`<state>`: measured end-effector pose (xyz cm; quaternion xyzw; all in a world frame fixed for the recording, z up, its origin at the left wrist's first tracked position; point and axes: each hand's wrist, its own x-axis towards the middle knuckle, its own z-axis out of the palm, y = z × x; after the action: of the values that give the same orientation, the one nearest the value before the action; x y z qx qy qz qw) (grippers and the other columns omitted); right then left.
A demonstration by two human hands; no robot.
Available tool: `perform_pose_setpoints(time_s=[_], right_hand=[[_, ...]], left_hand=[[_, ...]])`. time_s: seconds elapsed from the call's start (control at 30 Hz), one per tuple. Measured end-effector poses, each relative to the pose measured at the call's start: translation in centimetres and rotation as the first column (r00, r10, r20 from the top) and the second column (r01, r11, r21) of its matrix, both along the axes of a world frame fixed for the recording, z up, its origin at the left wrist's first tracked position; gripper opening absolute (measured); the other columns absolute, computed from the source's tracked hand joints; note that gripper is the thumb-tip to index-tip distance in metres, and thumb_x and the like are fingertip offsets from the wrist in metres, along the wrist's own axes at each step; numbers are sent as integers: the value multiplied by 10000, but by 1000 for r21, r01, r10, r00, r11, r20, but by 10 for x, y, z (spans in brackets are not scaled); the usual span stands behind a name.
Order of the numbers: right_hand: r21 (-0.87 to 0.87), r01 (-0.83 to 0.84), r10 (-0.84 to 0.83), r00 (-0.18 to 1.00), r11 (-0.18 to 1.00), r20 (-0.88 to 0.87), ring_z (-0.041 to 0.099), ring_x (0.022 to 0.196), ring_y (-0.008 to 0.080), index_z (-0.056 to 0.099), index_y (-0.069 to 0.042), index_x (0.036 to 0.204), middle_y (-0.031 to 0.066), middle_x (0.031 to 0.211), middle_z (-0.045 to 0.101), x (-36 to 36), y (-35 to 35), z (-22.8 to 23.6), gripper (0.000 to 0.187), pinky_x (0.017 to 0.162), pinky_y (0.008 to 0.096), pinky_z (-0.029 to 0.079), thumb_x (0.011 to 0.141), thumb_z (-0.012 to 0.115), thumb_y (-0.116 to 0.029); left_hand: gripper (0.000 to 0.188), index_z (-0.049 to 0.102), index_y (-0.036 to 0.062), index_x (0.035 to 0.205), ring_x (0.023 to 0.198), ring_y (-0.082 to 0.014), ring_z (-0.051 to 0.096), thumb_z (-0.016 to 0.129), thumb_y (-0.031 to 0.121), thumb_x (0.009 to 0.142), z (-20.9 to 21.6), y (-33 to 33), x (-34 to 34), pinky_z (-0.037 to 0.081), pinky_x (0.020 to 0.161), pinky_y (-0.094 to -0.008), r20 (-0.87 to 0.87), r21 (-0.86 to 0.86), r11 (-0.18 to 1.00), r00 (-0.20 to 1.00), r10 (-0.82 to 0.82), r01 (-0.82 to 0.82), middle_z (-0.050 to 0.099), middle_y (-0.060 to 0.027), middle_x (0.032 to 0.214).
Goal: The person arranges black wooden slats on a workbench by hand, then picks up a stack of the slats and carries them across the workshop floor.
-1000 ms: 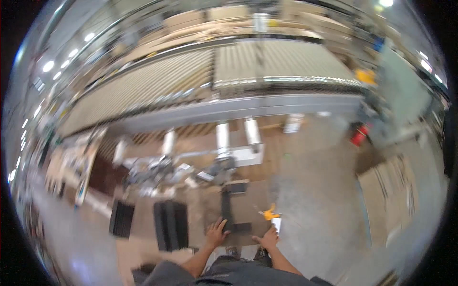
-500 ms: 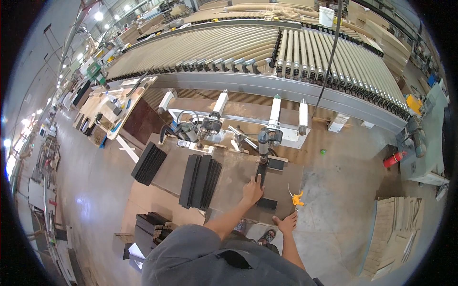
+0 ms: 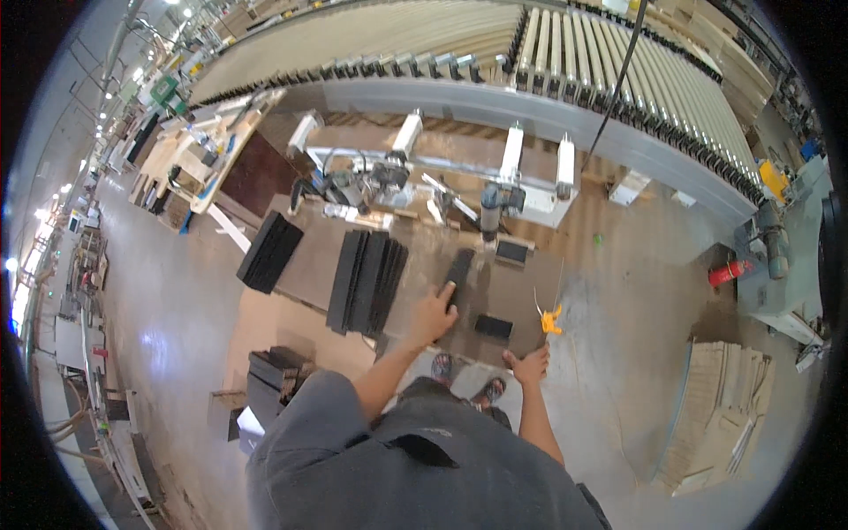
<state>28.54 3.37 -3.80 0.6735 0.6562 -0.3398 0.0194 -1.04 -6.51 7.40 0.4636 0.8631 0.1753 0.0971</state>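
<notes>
Black strip (image 3: 460,265) lies on the brown worktable (image 3: 534,296), far end just beside the drill head (image 3: 501,201). From where I stand, the left hand (image 3: 431,316) reaches over the strip's near end, index finger laid along it; can't tell whether the thumb pinches it. Right hand (image 3: 530,364) sits at the table's near right corner, thumb parted from the fingers, well apart from the strip. Writing: one pale mark (image 3: 437,431) on the grey shirt (image 3: 353,477) (too small to read, moving on).

Around: small black block (image 3: 493,326) lies between the strip and the right hand; a far block (image 3: 511,253) lies near the drill head. Orange air gun (image 3: 552,320) at the table's right edge, just past the right hand, thin stem pointing away from the person. Near the left hand, a stack of black strips (image 3: 367,283); further left, a second stack (image 3: 269,252), set slantwise. Lower left, a pile of dark pieces (image 3: 274,380).

In the way: drill head past the strip's far end, white beam (image 3: 512,155) behind it; a hanging dark cable (image 3: 618,79) crosses in front of the roller conveyor (image 3: 570,57). Off right: red fire extinguisher (image 3: 730,272) and a cardboard stack (image 3: 720,415) on the floor.
</notes>
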Motion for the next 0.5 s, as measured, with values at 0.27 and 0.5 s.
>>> perform_pose_setpoints(time_s=[0.27,0.5], right_hand=[[-10,-12,12,1000,1000,18,332,1514,512,30,-29,1679,307,1654,288,0,1,0,1501,1197,668,319,667,919,-691],[-33,-20,21,1000,999,22,308,1531,503,32,-26,1684,311,1672,265,-3,2,2,1512,1201,670,306,660,912,-706]], left_hand=[[584,626,91,1434,1027,-360,620,720,262,884,37,-72,-55,494,910,-484,-316,163,960,910,267,-225,611,-155,1132],[443,683,100,1333,1136,-322,590,717,268,925,46,-97,-88,452,995,-477,-453,147,880,760,466,-452,626,-118,1167]])
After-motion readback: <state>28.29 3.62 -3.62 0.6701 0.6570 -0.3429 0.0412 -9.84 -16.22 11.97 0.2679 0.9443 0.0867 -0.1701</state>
